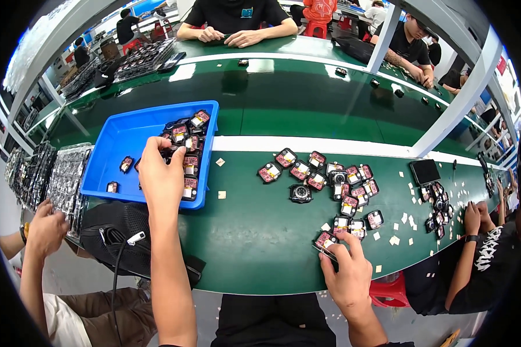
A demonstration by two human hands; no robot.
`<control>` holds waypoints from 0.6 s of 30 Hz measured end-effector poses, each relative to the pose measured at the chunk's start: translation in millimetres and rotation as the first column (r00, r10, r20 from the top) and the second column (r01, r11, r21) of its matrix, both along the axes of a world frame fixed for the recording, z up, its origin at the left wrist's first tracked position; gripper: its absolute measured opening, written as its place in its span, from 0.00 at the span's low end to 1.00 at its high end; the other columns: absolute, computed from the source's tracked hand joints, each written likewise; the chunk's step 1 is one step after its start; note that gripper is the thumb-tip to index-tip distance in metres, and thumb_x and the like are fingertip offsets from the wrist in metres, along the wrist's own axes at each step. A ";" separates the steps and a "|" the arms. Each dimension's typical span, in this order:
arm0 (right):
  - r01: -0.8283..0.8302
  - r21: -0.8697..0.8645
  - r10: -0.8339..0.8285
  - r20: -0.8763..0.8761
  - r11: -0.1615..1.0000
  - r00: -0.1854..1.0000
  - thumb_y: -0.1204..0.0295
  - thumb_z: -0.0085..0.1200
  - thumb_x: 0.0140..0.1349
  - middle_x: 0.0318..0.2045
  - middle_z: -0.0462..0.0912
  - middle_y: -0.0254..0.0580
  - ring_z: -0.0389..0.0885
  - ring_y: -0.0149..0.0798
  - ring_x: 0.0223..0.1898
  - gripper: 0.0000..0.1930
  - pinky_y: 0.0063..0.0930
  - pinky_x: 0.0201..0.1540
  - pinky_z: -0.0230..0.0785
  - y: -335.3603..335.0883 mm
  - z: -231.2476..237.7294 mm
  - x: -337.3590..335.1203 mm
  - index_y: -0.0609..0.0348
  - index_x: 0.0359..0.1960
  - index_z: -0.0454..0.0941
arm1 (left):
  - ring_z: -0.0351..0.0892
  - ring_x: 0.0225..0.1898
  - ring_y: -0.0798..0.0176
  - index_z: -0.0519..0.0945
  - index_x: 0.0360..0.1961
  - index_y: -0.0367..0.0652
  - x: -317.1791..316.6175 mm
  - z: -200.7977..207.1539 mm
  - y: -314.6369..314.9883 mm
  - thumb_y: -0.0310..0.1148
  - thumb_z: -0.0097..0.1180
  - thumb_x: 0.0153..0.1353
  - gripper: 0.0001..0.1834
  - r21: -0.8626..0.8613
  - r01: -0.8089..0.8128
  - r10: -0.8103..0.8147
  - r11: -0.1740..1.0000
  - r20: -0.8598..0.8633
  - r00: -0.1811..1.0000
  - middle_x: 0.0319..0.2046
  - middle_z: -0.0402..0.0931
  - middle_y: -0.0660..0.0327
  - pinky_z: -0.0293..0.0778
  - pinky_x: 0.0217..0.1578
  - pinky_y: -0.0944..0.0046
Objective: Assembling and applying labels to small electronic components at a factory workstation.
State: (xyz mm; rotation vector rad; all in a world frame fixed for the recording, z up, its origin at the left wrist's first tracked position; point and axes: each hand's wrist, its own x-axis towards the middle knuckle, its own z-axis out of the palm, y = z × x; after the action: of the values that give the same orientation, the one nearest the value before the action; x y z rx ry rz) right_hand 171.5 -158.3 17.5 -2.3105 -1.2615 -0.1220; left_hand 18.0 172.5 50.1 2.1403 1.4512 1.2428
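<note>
My left hand (163,165) reaches over the blue tray (107,153), thumb and fingers curled in a pinch among black watch-like cases. Whatever lies between those fingertips is hidden. Along the tray's right side the cases are packed close, one of them a case with a red inside and white label (190,188). My right hand (347,269) grips a similar watch case (325,242) at the table's near edge, its red side up. Just beyond it lies a loose group of these cases (349,205); a few show a dark round face, like one watch case (300,193).
Small pale squares (394,240) lie scattered on the green table (243,231). At left are a black mesh bag (118,234) and stacked clear plastic trays (66,179). A grey post (460,95) rises at right. Co-workers sit at both sides and across the green conveyor (295,98).
</note>
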 end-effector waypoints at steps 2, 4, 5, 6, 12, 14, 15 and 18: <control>-0.001 0.036 0.001 0.009 0.999 1.000 0.71 0.70 0.56 0.52 0.81 0.39 0.85 0.44 0.26 0.13 0.39 0.28 0.76 1.1 -0.1 -1.0 0.53 0.40 0.81 | 0.83 0.46 0.41 0.77 0.45 0.34 -2.5 -4.8 3.5 0.28 0.67 0.61 0.15 0.023 -0.014 0.014 1.000 -0.009 1.000 0.41 0.83 0.46 0.75 0.51 0.51; -0.012 0.057 0.011 0.013 0.998 1.000 0.71 0.71 0.55 0.51 0.81 0.39 0.85 0.44 0.26 0.13 0.38 0.28 0.76 1.1 -1.1 -0.1 0.53 0.40 0.81 | 0.81 0.49 0.43 0.78 0.47 0.35 -1.1 -6.0 0.8 0.29 0.67 0.61 0.16 0.036 0.009 -0.009 0.999 0.009 1.000 0.45 0.82 0.47 0.74 0.52 0.50; -0.024 0.080 0.023 0.017 0.996 1.000 0.72 0.72 0.54 0.50 0.82 0.39 0.84 0.43 0.25 0.13 0.37 0.27 0.76 1.0 -1.0 0.2 0.54 0.40 0.81 | 0.81 0.51 0.45 0.78 0.49 0.35 -0.1 -5.2 -4.1 0.29 0.66 0.63 0.16 0.149 -0.007 0.011 0.989 -0.029 1.000 0.48 0.81 0.47 0.73 0.55 0.53; -0.012 0.075 0.010 0.019 0.997 1.000 0.72 0.72 0.54 0.50 0.82 0.39 0.84 0.43 0.25 0.13 0.37 0.27 0.76 0.2 -1.1 1.7 0.54 0.40 0.81 | 0.80 0.54 0.48 0.79 0.50 0.35 5.0 -3.7 -10.5 0.29 0.65 0.64 0.16 0.259 -0.012 0.029 0.966 -0.062 0.998 0.51 0.80 0.47 0.72 0.58 0.56; -0.102 0.334 0.205 -0.289 0.937 0.935 0.74 0.77 0.49 0.47 0.86 0.47 0.83 0.37 0.22 0.17 0.29 0.21 0.73 2.6 3.2 3.2 0.57 0.37 0.80 | 0.79 0.58 0.49 0.80 0.53 0.35 1.5 4.5 -104.9 0.27 0.71 0.59 0.21 0.123 0.634 -0.641 0.763 0.022 0.767 0.56 0.76 0.49 0.75 0.58 0.54; -0.130 0.411 0.274 -0.312 0.902 0.910 0.74 0.78 0.48 0.46 0.87 0.49 0.84 0.36 0.24 0.18 0.27 0.22 0.74 4.3 -1.6 4.4 0.58 0.37 0.80 | 0.80 0.56 0.57 0.78 0.58 0.35 2.1 -14.1 -146.4 0.32 0.69 0.65 0.23 -0.241 0.882 -0.602 0.405 0.656 0.456 0.55 0.78 0.51 0.79 0.53 0.60; -0.246 0.467 0.379 -0.215 0.849 0.900 0.74 0.78 0.48 0.47 0.87 0.50 0.85 0.36 0.25 0.18 0.27 0.23 0.75 7.1 -0.6 6.6 0.59 0.36 0.79 | 0.80 0.54 0.58 0.77 0.59 0.34 2.1 -17.0 -159.6 0.43 0.64 0.67 0.27 -0.341 0.906 -0.505 0.252 0.752 0.424 0.56 0.77 0.51 0.79 0.53 0.61; -0.476 0.537 0.606 -0.084 0.697 0.791 0.77 0.75 0.46 0.49 0.88 0.51 0.88 0.39 0.26 0.17 0.26 0.25 0.79 13.9 -2.3 9.8 0.59 0.35 0.78 | 0.82 0.46 0.63 0.71 0.66 0.30 -5.0 -34.4 -169.6 0.49 0.52 0.76 0.32 -0.391 0.920 -0.355 -0.043 0.866 0.352 0.51 0.79 0.55 0.82 0.42 0.65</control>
State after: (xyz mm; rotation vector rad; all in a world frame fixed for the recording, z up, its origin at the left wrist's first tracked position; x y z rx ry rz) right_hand 181.3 -144.4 15.2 -1.3915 -1.5158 0.0605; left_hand 13.1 2.9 15.7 1.1363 0.2882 0.3085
